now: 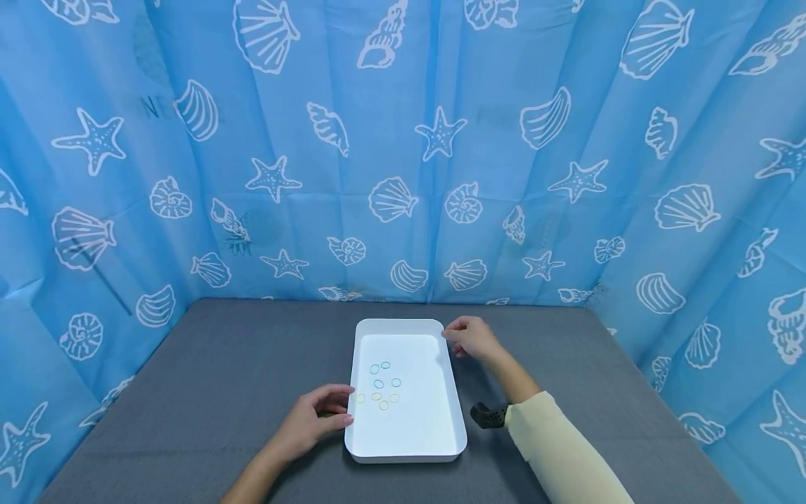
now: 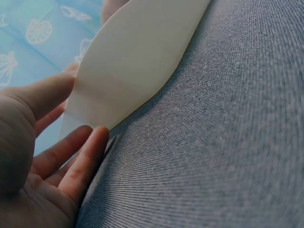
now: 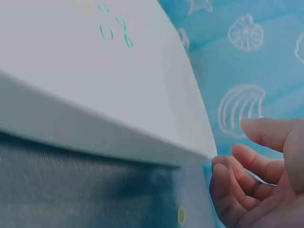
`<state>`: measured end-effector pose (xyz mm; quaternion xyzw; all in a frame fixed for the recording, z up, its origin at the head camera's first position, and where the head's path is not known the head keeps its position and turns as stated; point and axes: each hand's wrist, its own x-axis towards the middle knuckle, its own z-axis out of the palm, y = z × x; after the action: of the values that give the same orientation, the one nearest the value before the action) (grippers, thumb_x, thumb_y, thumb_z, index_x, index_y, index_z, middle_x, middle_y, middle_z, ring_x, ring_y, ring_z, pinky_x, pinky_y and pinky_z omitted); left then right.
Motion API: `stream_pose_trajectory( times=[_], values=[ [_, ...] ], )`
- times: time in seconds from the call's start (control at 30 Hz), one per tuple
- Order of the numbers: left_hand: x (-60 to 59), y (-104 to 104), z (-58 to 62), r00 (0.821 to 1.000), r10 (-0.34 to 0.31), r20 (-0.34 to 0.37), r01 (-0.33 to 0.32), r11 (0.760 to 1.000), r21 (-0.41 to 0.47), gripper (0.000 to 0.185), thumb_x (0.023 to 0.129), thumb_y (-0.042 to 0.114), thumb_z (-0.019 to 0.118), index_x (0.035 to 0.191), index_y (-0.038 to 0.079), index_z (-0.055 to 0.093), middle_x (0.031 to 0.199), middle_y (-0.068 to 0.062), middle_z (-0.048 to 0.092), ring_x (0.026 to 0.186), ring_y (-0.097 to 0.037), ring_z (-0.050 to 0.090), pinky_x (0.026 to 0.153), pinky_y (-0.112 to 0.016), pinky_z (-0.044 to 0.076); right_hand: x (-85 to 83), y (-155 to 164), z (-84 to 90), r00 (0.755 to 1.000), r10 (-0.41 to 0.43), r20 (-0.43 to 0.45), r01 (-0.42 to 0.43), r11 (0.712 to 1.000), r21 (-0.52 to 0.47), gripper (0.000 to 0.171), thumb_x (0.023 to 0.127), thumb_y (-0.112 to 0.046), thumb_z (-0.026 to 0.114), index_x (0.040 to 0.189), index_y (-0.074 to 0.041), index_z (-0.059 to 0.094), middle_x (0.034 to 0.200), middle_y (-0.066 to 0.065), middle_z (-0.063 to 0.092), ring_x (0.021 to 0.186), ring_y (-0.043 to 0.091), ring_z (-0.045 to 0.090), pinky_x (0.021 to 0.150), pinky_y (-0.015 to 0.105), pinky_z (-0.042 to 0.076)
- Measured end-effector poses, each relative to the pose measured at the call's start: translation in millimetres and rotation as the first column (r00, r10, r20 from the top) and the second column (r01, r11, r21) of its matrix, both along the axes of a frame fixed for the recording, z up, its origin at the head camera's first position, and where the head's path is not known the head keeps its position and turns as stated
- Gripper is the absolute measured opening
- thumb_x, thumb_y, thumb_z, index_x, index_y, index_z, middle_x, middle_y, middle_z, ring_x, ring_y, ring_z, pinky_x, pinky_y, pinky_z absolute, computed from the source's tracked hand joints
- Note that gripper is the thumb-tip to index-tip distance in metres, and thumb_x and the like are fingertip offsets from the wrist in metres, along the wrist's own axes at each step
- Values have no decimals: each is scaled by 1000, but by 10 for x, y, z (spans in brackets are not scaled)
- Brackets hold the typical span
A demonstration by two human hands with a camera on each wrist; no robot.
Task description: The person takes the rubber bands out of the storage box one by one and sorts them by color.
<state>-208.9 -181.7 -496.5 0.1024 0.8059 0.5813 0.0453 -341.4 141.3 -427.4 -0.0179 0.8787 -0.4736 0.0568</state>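
Note:
A white rectangular tray (image 1: 409,437) lies on the grey cloth. Inside it, toward the left, lie several thin teal rings (image 1: 374,369) and several thin yellow rings (image 1: 384,405), like small rubber bands. My left hand (image 1: 308,423) touches the tray's left side, its fingertips (image 2: 99,135) against the outer wall, fingers fairly straight. At the far right corner, my right hand (image 1: 475,339) has its fingertips by the rim. The right wrist view shows those fingers loosely bent and the thumb (image 3: 266,130) apart from them, with nothing gripped.
Grey cloth (image 1: 252,364) covers the table around the tray. A blue curtain (image 1: 390,140) with white shells and starfish hangs behind and at both sides. A dark band (image 1: 488,415) sits at the right wrist, by a pale sleeve (image 1: 560,448). One yellow ring (image 3: 181,216) appears below the tray's edge.

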Motion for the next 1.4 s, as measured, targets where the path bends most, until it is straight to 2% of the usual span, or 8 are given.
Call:
stream_pose_trajectory(
  times=[0.27,0.53,0.77,1.1,1.27,1.4],
  values=[
    [2,-10,2,1000,-5,5,4,1000,10,48,83,21,79,126,9,62,114,-10,65,95,-23,61,78,-28,49,151,-281,84,996,77,39,-76,997,-23,18,93,-15,66,102,0,66,97,19,63,68,21,60,64,32,53],
    [7,1,5,1000,-3,2,3,1000,28,48,82,19,79,126,7,62,114,-11,65,94,-22,61,77,-28,49,279,-524,85,977,203,59,-204,979,23,17,93,-17,67,102,-3,67,87,7,61,70,22,60,66,33,53],
    [1,15,-9,1000,-3,-2,3,998,65,48,83,15,78,127,6,61,116,-13,64,94,-23,62,76,-27,49,371,-664,74,959,275,67,-279,958,63,15,92,-18,67,99,-4,67,88,12,64,72,24,60,67,36,52],
    [3,14,-11,1000,-24,-18,25,997,67,47,83,16,78,126,6,62,115,-13,65,94,-23,62,78,-27,49,408,-831,-40,945,315,92,-327,928,180,18,89,-19,71,102,-6,68,78,4,59,66,17,56,58,28,43],
    [10,9,5,999,-28,-18,29,997,69,47,83,17,78,126,6,62,115,-13,65,94,-23,62,78,-26,49,384,-852,-97,941,321,108,-337,920,200,19,89,-22,72,101,-7,68,75,3,58,65,17,55,57,27,42],
    [8,-7,-1,999,-27,-20,28,998,64,47,84,16,78,126,5,61,115,-14,64,95,-23,62,78,-26,49,333,-838,-131,918,380,116,-397,891,222,16,89,-20,72,99,-10,68,74,2,59,63,16,54,57,26,42]
  ],
)
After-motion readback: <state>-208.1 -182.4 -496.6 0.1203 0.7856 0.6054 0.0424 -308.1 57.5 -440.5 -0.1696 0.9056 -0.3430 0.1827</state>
